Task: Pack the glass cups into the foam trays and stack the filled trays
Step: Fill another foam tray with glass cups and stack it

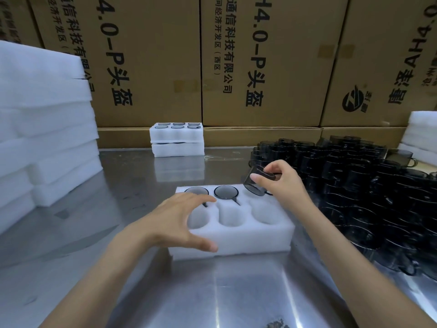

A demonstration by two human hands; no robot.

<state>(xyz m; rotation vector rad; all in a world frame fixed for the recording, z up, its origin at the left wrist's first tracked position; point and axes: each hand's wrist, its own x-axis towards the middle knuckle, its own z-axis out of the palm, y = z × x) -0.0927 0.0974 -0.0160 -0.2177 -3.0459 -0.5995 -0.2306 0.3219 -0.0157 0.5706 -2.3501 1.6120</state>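
Smoky glass cup (pixel 256 183) in right hand (pixel 282 183), above foam tray (pixel 236 237).

We see scene evenly, fairly brightly lit from overhead. Steel table (pixel 132 280) throws broad streaked glare, mirrors foam stack and cartons. White foam tray (pixel 260 235) near blown out, little surface detail. Dark glass cups (pixel 354 185) merge into one black mass. Soft shadows under forearms. Strong wide-angle bending at edges; cartons (pixel 260 67) lean. Slight softness overall.
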